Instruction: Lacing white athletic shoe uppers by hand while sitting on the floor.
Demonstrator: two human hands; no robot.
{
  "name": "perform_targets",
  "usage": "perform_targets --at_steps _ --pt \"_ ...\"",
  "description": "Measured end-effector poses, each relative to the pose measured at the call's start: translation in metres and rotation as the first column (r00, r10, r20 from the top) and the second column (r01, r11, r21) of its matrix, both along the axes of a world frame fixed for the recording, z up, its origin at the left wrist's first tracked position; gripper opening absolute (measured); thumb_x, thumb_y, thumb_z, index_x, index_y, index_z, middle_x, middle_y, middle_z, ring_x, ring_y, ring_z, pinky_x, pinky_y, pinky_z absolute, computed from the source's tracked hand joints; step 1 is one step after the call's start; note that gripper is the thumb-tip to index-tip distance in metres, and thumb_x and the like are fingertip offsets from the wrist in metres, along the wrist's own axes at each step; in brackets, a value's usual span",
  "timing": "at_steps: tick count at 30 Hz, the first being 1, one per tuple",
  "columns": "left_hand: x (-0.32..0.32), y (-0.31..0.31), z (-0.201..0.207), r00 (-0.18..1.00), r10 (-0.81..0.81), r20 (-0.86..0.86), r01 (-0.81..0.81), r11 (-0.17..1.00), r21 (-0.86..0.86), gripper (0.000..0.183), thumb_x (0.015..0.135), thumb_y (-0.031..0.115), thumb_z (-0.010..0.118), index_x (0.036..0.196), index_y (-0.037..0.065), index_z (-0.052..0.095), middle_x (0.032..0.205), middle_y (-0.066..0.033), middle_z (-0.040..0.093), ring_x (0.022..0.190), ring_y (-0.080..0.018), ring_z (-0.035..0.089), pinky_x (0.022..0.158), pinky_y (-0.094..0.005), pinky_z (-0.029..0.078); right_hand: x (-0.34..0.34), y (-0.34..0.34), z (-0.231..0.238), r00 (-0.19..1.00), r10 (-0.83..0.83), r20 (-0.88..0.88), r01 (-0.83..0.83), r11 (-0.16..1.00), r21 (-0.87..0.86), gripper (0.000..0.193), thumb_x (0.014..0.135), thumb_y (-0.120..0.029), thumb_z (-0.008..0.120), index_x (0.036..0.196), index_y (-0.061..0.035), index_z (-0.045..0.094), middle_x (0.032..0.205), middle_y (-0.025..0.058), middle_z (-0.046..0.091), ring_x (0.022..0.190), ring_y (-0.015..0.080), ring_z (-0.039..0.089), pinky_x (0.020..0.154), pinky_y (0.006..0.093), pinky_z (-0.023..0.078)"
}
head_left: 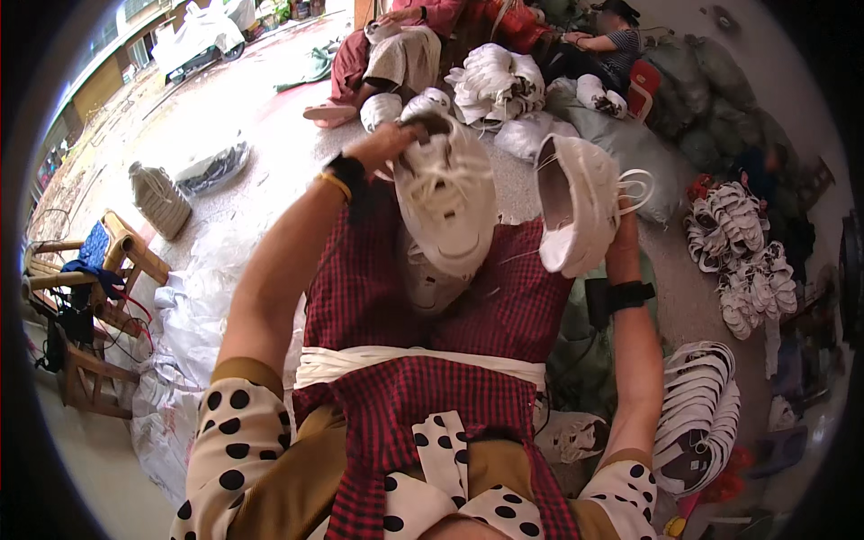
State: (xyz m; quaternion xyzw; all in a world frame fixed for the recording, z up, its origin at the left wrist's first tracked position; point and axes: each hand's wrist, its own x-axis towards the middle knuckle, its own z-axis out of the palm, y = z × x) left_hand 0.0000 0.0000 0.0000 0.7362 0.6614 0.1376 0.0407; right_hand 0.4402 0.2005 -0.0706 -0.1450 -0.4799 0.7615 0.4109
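My left hand (396, 144) grips a white sneaker (450, 211) by its heel end, fingers at the collar. That shoe hangs over my lap with its toe toward me and its laces on top. Below it, partly hidden, another pale shoe (432, 286) rests on my red and black checked apron (360, 297). On the right, my right hand (624, 229) is closed around a second white sneaker (585, 216), tilted so its dark opening shows to the left. A loop of white lace stands out beside it. Most of the right fingers are hidden behind the shoe.
White shoes lie in a heap (497, 85) ahead, near two seated people. More shoes are stacked at right (742, 252) and at near right (697, 414). Plastic sheeting (193, 333) and a bamboo chair (117, 261) are at left. Stuffed sacks (639, 153) line the right.
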Motion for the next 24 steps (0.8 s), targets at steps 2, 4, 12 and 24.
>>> perform_targets --at_steps 2,4,12,24 --pt "0.007 -0.018 0.01 1.0 -0.014 0.022 0.012 0.997 0.078 0.089 0.06 0.002 0.086 0.138 0.01 0.044 0.124 -0.0167 0.056 0.117 -0.0356 0.054 0.098 -0.0406 0.046 0.002 -0.017 0.017 0.999 -0.012 -0.05 0.011 1.0 -0.024 0.043 0.1 -0.035 0.052 0.132 -0.0069 0.055 0.128 0.0086 0.061 0.114 0.0204 0.061 0.096 0.0326 0.051" --pt "0.004 -0.024 0.018 0.971 0.007 0.241 -0.031 0.995 0.095 0.084 0.058 0.001 0.086 0.134 0.008 0.05 0.12 -0.0161 0.058 0.113 -0.037 0.055 0.099 -0.0424 0.046 0.002 -0.03 0.027 0.998 -0.038 -0.057 0.035 0.998 -0.047 0.04 0.101 -0.033 0.05 0.13 -0.006 0.055 0.125 0.0097 0.063 0.112 0.0214 0.062 0.095 0.0343 0.052" --pt "0.084 0.016 -0.091 0.918 0.177 0.356 -0.109 0.973 -0.204 0.047 0.1 0.037 0.051 0.136 0.007 0.049 0.128 -0.0224 0.059 0.122 -0.0388 0.055 0.102 -0.0458 0.043 -0.035 -0.059 0.046 0.959 -0.249 0.134 0.177 0.899 0.4 0.026 0.1 -0.032 0.058 0.113 -0.0093 0.062 0.097 0.0 0.063 0.081 0.0087 0.06 0.071 0.025 0.051" --pt "0.04 -0.003 -0.078 0.63 0.203 0.749 0.154 0.913 -0.378 0.057 0.087 0.041 0.067 0.129 0.002 0.06 0.138 -0.0178 0.055 0.123 -0.0272 0.056 0.097 -0.0385 0.048 -0.097 -0.118 0.041 0.792 -0.32 0.519 -0.371 0.423 0.827 0.03 0.094 -0.024 0.061 0.111 0.0015 0.06 0.094 0.0143 0.065 0.086 0.02 0.061 0.079 0.0339 0.049"
